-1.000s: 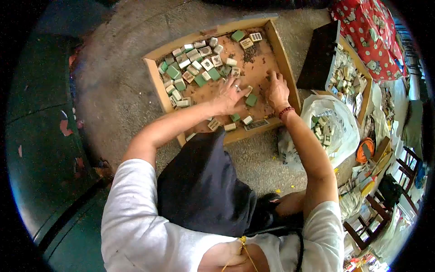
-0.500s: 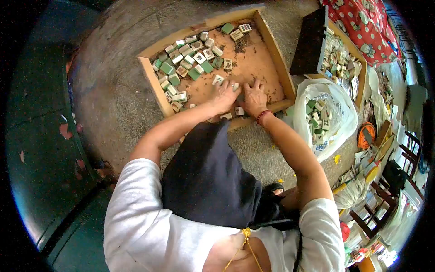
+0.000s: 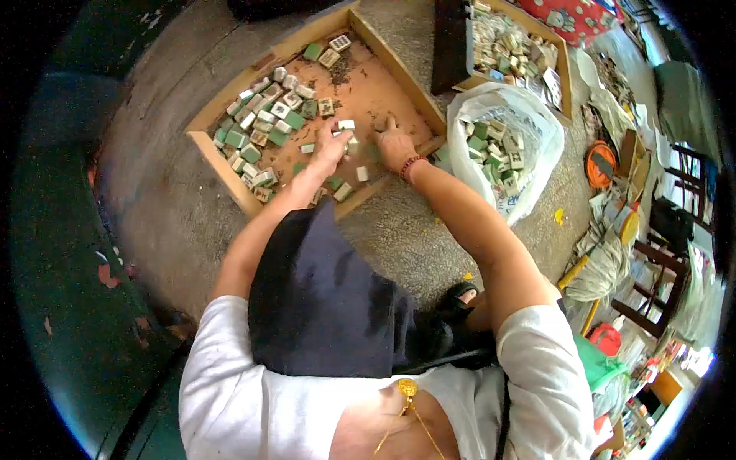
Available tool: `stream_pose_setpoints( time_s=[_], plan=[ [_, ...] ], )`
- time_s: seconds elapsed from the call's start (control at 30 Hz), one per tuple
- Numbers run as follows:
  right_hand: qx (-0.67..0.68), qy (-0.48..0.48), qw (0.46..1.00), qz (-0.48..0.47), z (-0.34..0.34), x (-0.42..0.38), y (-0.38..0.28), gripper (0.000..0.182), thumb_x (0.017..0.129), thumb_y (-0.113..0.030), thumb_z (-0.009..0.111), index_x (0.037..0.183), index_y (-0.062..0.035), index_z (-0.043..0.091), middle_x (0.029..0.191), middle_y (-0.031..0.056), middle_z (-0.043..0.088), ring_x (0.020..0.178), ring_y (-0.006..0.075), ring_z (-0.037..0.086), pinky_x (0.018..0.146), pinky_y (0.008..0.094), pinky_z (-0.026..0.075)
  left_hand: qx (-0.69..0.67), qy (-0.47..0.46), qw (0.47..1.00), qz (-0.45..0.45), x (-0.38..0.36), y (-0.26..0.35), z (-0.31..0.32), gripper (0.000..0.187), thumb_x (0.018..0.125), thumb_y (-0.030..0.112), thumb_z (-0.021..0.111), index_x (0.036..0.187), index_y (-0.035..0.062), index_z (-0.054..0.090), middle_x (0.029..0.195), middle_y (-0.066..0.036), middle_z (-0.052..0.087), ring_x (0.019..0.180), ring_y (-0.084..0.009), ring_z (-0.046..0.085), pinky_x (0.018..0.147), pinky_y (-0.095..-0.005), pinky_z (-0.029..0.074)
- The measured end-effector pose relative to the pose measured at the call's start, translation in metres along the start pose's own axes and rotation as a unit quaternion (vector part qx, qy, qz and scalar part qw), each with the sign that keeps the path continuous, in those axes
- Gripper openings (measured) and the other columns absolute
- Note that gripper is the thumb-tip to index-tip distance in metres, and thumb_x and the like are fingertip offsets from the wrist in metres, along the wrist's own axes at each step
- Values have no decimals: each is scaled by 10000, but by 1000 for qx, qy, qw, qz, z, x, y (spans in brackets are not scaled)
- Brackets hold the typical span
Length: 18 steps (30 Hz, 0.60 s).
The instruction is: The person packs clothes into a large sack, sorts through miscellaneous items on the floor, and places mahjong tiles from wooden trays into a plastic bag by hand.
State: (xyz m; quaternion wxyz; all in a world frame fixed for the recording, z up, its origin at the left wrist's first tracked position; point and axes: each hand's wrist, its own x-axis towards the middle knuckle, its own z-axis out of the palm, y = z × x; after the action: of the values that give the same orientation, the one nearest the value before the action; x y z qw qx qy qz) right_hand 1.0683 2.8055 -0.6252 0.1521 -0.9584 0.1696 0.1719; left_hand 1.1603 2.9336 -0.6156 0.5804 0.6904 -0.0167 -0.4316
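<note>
My left hand (image 3: 330, 149) is over the shallow wooden tray (image 3: 399, 70), its fingers closed around a white-faced mahjong tile (image 3: 346, 125), with another pale tile just below the fingertips. To its right, my right hand (image 3: 395, 149), with a red bead bracelet at the wrist, has its fingers apart and pointing down at the tray floor. A blurred green tile lies beside its thumb. Near the tray's front wall a single white tile (image 3: 363, 174) lies between the hands. Many green-and-white mahjong tiles (image 3: 278, 139) are heaped along the tray's left side.
Right of the tray stands an open white plastic bag (image 3: 531, 189) with mahjong tiles (image 3: 498, 149) inside. Behind it, a second wooden box (image 3: 566, 86) with a black panel (image 3: 451, 47) holds more tiles. An orange round object (image 3: 601, 164) and household clutter lie farther right.
The camera view has shifted, so the tray and bag appear farther left. My hands have moved apart, and my left hand has lifted slightly with a tile.
</note>
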Motion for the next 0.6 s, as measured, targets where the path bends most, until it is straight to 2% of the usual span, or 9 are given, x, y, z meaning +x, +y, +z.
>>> stream_pose_setpoints(
  time_s=[0.03, 0.13, 0.17, 0.23, 0.27, 0.33, 0.43, 0.47, 0.6],
  plan=[
    [-13, -21, 1000, 9, -8, -1, 0, 255, 684, -40, 550, 934, -69, 593, 1147, 250, 372, 952, 360, 497, 737, 363, 483, -2, -3, 1000, 21, -3, 11, 5, 298, 773, 89, 512, 1067, 75, 465, 936, -54, 501, 615, -128, 536, 371, -250, 415],
    [4, 3, 1000, 5, -2, 1, 12, 253, 697, 1, 532, 933, -66, 594, 1079, 228, 439, 939, 360, 503, 747, 353, 477, 24, -40, 997, 53, -22, 60, 25, 313, 768, 76, 513, 1077, 75, 462, 948, -67, 499, 648, -120, 539, 384, -243, 422],
    [3, 7, 1000, 9, 0, 5, 18, 253, 697, 1, 532, 933, -66, 594, 1079, 228, 439, 939, 360, 503, 747, 353, 477, 41, -96, 992, 71, -25, 76, 34, 327, 774, 74, 512, 1097, 82, 460, 936, -59, 501, 681, -122, 536, 413, -248, 439],
    [264, 120, 952, -97, 2, 6, 27, 148, 702, -53, 543, 837, -38, 601, 967, 166, 534, 892, 297, 531, 688, 363, 480, 49, -184, 970, 152, -28, 102, 58, 344, 772, 71, 518, 1111, 89, 462, 915, -52, 503, 714, -123, 531, 453, -249, 459],
    [262, 123, 953, -95, 0, 8, 30, 148, 702, -53, 543, 837, -38, 601, 967, 166, 534, 892, 297, 531, 688, 363, 480, 40, -214, 952, 217, -28, 115, 72, 347, 765, 69, 525, 1106, 88, 464, 907, -52, 504, 714, -121, 529, 465, -246, 464],
    [104, 164, 958, -211, -11, 7, 32, 113, 687, -61, 548, 787, -34, 591, 848, 148, 582, 854, 314, 544, 736, 385, 442, 17, -247, 959, 139, -45, 157, 92, 305, 748, 61, 542, 1049, 76, 501, 833, -37, 526, 710, -102, 536, 460, -224, 444],
    [69, 22, 967, -245, -125, -60, 26, 280, 633, -136, 638, 894, -45, 591, 890, 160, 565, 905, 308, 516, 809, 371, 410, 12, -241, 946, 217, -53, 194, 116, 297, 753, 56, 532, 1046, 92, 505, 793, -26, 545, 651, -96, 540, 420, -215, 414],
    [105, -46, 982, -149, -155, -84, 29, 363, 603, -154, 685, 948, -83, 597, 961, 138, 561, 961, 283, 493, 833, 349, 398, 10, -244, 940, 239, -52, 200, 121, 302, 754, 49, 526, 1052, 97, 503, 784, -24, 550, 631, -95, 539, 413, -210, 410],
    [133, 13, 982, -136, -194, -138, 101, 479, 535, -192, 755, 968, -72, 592, 887, 161, 558, 870, 288, 514, 757, 351, 414, 90, -221, 940, 243, -41, 182, 161, 304, 780, 94, 536, 1075, 61, 473, 897, -85, 556, 679, -147, 571, 429, -235, 466]
  ],
)
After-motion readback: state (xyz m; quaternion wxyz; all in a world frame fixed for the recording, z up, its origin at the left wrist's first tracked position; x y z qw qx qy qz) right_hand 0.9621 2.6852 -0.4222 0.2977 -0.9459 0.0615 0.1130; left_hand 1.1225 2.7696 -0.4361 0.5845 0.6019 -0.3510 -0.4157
